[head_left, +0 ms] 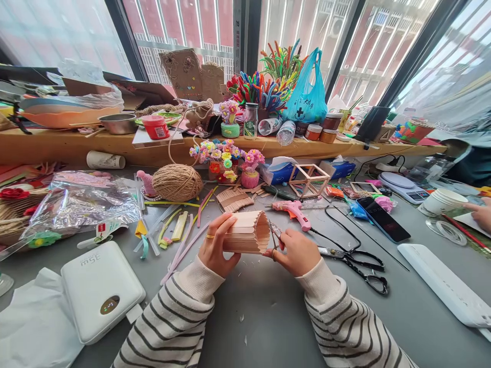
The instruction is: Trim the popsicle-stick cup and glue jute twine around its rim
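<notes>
My left hand (215, 246) is closed around a small cylinder made of wooden craft sticks (247, 232), held on its side just above the grey table (264, 312). My right hand (296, 251) grips a small metal cutter (275, 237) whose tip sits at the cylinder's open right rim. Both sleeves are striped cream and black. A ring shows on a left finger.
A pink glue gun (294, 212) and black scissors (356, 261) lie right of my hands. A twine ball (177, 182), a white device (100, 289), a phone (383, 219), a wooden cube frame (309, 180) and pipe-cleaner flowers (224, 156) surround them. Another person's hand (480, 213) rests at far right.
</notes>
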`<state>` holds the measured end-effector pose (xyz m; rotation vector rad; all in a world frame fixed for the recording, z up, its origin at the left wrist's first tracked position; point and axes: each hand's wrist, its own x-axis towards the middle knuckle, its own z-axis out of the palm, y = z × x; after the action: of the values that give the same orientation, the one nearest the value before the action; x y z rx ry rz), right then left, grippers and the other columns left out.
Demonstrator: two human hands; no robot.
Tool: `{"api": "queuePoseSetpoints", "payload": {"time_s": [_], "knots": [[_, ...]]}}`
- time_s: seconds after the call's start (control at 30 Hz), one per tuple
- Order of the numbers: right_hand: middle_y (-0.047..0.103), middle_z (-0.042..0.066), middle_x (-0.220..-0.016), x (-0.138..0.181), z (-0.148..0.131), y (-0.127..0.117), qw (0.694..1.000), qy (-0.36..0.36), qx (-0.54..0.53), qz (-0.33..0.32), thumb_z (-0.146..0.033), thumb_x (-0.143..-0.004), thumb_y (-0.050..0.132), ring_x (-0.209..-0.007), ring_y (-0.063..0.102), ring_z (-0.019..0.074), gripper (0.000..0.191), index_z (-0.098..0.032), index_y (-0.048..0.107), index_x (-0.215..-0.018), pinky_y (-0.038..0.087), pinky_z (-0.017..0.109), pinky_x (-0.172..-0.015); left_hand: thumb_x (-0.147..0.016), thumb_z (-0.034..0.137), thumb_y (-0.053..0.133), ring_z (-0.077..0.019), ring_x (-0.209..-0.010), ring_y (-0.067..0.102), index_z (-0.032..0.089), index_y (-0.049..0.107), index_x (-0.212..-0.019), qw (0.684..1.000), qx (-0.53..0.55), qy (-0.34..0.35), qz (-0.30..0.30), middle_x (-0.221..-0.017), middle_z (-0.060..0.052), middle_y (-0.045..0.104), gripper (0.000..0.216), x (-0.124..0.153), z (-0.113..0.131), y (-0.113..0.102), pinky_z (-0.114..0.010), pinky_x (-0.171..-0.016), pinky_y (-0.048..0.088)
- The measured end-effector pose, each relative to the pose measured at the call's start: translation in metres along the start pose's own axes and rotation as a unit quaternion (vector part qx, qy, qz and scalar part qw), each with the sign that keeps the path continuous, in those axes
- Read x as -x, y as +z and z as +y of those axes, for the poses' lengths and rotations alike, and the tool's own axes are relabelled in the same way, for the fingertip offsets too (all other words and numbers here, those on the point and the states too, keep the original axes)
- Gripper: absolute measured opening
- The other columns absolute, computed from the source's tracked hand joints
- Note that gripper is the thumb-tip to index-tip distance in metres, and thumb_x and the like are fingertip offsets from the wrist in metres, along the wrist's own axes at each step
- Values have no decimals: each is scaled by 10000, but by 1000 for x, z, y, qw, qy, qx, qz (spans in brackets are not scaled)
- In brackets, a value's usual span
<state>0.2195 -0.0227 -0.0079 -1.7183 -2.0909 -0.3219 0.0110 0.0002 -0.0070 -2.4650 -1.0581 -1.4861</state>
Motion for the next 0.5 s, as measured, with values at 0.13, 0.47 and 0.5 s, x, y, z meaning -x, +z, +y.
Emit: {"api": "queuePoseSetpoints", "payload": {"time_s": [0.13, 0.47, 0.5], "knots": [[529, 9, -565, 0, 3, 1, 1000, -28, -6, 4, -680, -713, 425, -506, 468, 105, 539, -195, 532, -505, 228, 256, -438, -611, 76, 558, -285, -1106, 465, 193, 304, -1263, 1000, -4, 3, 0, -1197, -144, 423, 710, -1, 1, -1, -449, -889, 449], [539, 22, -496, 0, 5, 8, 995, -70, 20, 75, -588, -833, 319, -453, 463, 92, 594, -186, 580, -483, 213, 269, -455, -610, 92, 567, -284, -1102, 462, 193, 305, -1260, 1000, 10, -14, 3, -1188, -140, 428, 709, 1, -1, 0, -455, -891, 442], [539, 22, -495, 0, 5, 7, 994, -77, 21, 75, -575, -841, 317, -448, 459, 90, 588, -186, 587, -493, 217, 266, -455, -608, 91, 567, -284, -1103, 462, 197, 303, -1262, 1000, 8, -15, 2, -1185, -137, 431, 713, 2, -1, 0, -457, -891, 441]]}}
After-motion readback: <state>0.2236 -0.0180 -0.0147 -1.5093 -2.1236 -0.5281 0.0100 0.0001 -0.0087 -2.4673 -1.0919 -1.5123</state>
